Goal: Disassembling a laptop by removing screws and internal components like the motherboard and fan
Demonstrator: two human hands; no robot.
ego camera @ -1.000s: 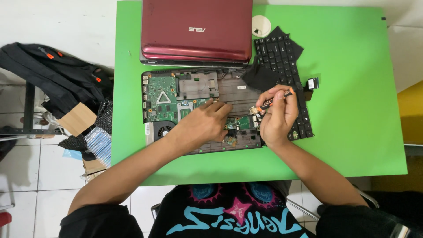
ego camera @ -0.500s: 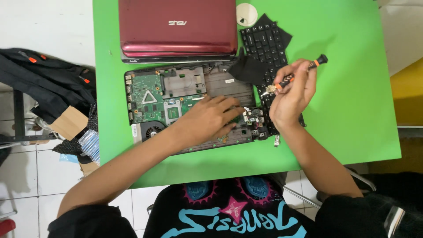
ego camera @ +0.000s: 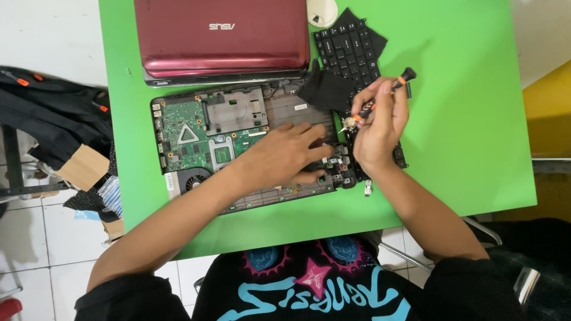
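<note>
From the head view, your left hand (ego camera: 285, 156) lies flat at frame centre, fingers spread and pressed on the open laptop base (ego camera: 250, 145) — likely to keep it from sliding on the green table (ego camera: 464, 131). Your right hand (ego camera: 377, 128) is raised just right of it, fingers pinching a screwdriver (ego camera: 380, 98) tilted with its tip low and left, above the base's right edge. The red lid (ego camera: 220, 38) sits parked at top, the loose keyboard (ego camera: 351, 50) beside it — both out of the working area. A black bag (ego camera: 53, 119) lies at far left.
</note>
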